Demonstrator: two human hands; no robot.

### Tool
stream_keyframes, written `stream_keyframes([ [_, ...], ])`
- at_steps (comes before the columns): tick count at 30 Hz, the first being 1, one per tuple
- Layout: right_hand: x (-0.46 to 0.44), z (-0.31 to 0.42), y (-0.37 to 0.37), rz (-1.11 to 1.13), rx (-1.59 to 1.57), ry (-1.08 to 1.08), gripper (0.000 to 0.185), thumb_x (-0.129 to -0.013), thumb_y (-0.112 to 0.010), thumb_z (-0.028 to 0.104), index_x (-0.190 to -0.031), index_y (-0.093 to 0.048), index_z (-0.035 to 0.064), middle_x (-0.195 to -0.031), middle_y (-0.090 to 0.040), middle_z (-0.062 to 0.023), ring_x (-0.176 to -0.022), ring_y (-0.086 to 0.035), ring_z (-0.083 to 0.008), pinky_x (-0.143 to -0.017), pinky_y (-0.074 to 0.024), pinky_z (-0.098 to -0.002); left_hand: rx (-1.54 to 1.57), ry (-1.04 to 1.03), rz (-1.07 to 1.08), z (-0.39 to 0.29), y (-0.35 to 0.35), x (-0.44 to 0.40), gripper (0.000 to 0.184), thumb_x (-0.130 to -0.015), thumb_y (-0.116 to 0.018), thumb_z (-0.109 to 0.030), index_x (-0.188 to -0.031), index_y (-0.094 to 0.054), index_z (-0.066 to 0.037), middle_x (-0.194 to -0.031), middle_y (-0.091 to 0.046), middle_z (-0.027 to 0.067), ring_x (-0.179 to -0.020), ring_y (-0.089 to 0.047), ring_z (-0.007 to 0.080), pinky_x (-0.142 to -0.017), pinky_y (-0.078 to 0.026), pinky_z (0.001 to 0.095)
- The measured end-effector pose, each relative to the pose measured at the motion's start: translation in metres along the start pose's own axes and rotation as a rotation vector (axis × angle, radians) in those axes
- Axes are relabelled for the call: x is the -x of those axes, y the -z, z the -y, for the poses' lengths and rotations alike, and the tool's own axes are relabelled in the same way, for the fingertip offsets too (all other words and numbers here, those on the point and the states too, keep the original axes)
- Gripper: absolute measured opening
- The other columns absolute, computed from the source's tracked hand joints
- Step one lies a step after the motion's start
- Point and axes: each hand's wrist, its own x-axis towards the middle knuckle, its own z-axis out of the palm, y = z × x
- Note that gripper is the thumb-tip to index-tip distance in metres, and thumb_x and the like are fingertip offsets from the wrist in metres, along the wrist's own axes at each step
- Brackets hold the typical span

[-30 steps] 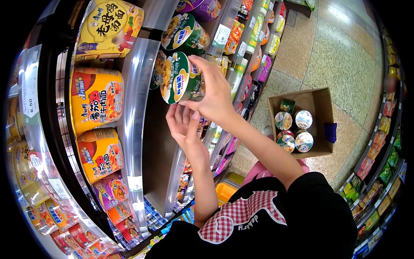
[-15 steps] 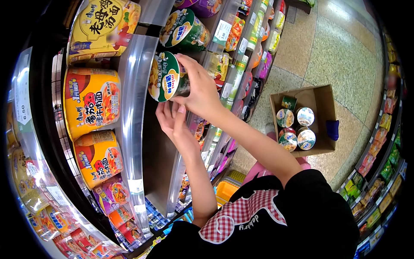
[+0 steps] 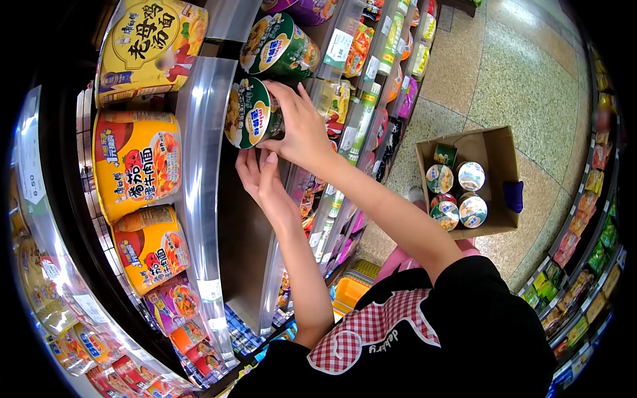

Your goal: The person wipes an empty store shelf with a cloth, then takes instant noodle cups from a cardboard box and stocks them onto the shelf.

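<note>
A green and white instant noodle cup [image 3: 251, 114] lies at the edge of a dark shelf, its printed lid facing left. Wrapped around its right side, my right hand [image 3: 302, 126] has the thumb below and the fingers above. My left hand [image 3: 269, 189] is just beneath the cup, fingers stretched upward and holding nothing; whether its fingertips touch the cup I cannot tell. Directly above stands another noodle cup [image 3: 279, 45] of the same green design.
Left of the shelf are large orange noodle tubs [image 3: 138, 162] and a yellow tub [image 3: 152, 46]. On the floor at right stands an open cardboard box [image 3: 497, 176] with several noodle cups inside. Another stocked shelf [image 3: 584, 219] runs along the far right.
The cup and both my hands have shifted slightly left, the cup closer to the green cup above it. My right hand's fingers are a little more spread on it.
</note>
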Motion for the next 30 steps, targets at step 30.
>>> stream_keyframes([
  [30,0.052,-0.007,0.046,-0.114,0.138,-0.101,0.096,-0.060,-0.090,0.017,-0.146,-0.045,0.0117,-0.141,-0.053,-0.0108,-0.131,-0.048,-0.0349,-0.117,-0.0248,-0.0595,-0.053,0.008,0.006,0.002,-0.026,0.044,0.071,-0.090,-0.060,-0.012,-0.150,-0.028,0.008,-0.157,-0.030,0.0229,-0.145,-0.033,0.0339,-0.119,-0.026,0.0443],
])
